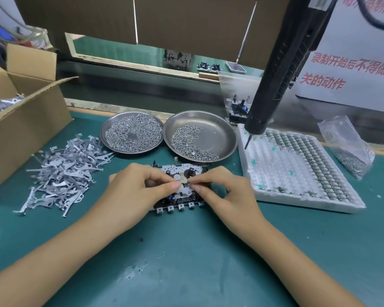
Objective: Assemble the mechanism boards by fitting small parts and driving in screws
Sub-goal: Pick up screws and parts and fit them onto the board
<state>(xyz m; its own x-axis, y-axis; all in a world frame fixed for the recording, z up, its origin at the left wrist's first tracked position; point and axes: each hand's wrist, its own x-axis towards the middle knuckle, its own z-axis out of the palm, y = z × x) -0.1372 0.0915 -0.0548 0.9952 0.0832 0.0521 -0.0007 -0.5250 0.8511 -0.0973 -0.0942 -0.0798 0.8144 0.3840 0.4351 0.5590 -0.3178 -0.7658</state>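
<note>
A mechanism board [182, 171] with white and black parts lies on the green mat in the middle, a row of square tabs along its near edge. My left hand [133, 193] lies over its left side with thumb and forefinger pinched together above the board's middle. My right hand [222, 191] covers its right side and pinches a small part against the board there. The fingertips of both hands almost meet. The part itself is too small to make out. A black electric screwdriver [277, 69] hangs from above at the right, with its bit over the white tray.
Two steel dishes of screws [131, 134] [200, 136] stand behind the board. A heap of grey metal levers [62, 171] lies at the left beside a cardboard box [20, 120]. A white foam tray [297, 169] of small parts and a plastic bag of screws [348, 147] are at the right.
</note>
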